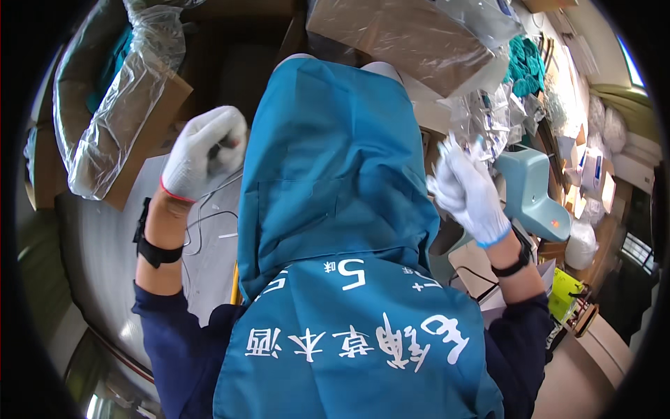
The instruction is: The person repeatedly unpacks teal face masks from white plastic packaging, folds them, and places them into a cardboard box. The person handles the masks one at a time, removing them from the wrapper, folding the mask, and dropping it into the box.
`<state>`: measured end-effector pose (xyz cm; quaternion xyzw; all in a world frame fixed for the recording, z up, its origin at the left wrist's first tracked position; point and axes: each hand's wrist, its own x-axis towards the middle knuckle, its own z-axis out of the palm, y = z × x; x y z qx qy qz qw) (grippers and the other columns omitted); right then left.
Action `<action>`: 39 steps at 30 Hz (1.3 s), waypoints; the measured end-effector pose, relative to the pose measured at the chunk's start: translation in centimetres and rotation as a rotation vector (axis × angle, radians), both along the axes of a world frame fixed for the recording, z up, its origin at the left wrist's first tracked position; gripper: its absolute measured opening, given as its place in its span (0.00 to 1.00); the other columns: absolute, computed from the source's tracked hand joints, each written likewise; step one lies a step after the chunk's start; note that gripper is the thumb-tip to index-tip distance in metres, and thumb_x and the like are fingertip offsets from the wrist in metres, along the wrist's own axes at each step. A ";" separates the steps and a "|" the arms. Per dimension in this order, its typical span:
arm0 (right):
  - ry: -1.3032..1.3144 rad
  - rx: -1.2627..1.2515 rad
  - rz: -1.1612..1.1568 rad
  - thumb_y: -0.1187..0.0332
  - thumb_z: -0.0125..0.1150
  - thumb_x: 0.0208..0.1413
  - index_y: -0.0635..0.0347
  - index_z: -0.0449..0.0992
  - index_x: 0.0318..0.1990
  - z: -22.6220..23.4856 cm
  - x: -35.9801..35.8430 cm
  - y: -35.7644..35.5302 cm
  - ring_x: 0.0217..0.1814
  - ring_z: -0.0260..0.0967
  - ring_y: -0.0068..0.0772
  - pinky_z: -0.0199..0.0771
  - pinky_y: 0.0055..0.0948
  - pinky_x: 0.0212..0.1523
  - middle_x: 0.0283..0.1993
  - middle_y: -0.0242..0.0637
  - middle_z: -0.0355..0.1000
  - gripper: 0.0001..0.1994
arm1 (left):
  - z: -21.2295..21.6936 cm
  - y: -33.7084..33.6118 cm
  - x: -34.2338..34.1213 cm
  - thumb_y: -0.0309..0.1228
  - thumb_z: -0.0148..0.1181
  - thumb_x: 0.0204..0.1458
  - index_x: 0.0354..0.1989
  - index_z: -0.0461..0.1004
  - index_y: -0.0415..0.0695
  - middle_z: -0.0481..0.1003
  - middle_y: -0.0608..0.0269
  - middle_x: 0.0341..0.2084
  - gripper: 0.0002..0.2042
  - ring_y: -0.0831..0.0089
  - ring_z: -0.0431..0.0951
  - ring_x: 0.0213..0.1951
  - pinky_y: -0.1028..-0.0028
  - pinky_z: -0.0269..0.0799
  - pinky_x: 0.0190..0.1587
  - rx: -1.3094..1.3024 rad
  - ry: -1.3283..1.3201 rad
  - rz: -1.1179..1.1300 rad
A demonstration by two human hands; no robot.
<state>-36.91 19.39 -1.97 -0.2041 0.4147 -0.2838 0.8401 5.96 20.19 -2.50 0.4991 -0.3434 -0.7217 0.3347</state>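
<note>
My left hand (204, 155), in a white knit glove with a red cuff edge, is raised to the left of the blue apron (335, 160) over my lap. Its fingers are curled inward; a small dark and reddish spot shows at the palm side, too unclear to name. My right hand (469, 187), in a white glove with a blue cuff edge, hovers to the right of the apron. Its fingers are bent, somewhat apart and slightly blurred, and I see nothing held in them. Clear plastic packets (488, 122) lie just beyond it.
A cardboard box (150, 129) with a clear plastic liner stands at the far left. Another plastic-covered carton (398, 45) is ahead. To the right are a light blue plastic stool (527, 185), a teal cloth bundle (525, 66) and a yellow-green bag (564, 293). Thin cables (199, 220) trail at left.
</note>
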 end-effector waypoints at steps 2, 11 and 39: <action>-0.335 0.203 -0.080 0.55 0.45 0.71 0.61 0.72 0.43 -1.5 0.2 -0.9 0.40 0.73 0.42 0.78 0.34 0.43 0.38 0.46 0.72 0.17 | -0.2 0.5 -3.1 0.38 0.48 0.62 0.31 0.72 0.45 0.71 0.71 0.22 0.12 0.85 0.65 0.20 0.84 0.57 0.22 0.051 0.091 0.007; -0.419 0.334 -0.300 0.42 0.33 0.70 0.67 0.62 0.61 -2.0 4.7 -0.1 0.65 0.63 0.66 0.72 0.60 0.58 0.62 0.60 0.64 0.33 | -2.4 3.3 -13.2 0.35 0.57 0.60 0.40 0.77 0.41 0.76 0.70 0.30 0.10 0.87 0.68 0.27 0.85 0.61 0.31 0.028 0.076 -0.102; -0.281 0.117 -0.054 0.42 0.33 0.71 0.62 0.58 0.68 -4.8 6.8 2.3 0.68 0.61 0.43 0.57 0.41 0.70 0.67 0.45 0.62 0.34 | -6.3 3.2 -16.8 0.28 0.63 0.52 0.33 0.73 0.37 0.69 0.60 0.17 0.07 0.69 0.70 0.21 0.71 0.70 0.28 -0.362 -0.751 0.042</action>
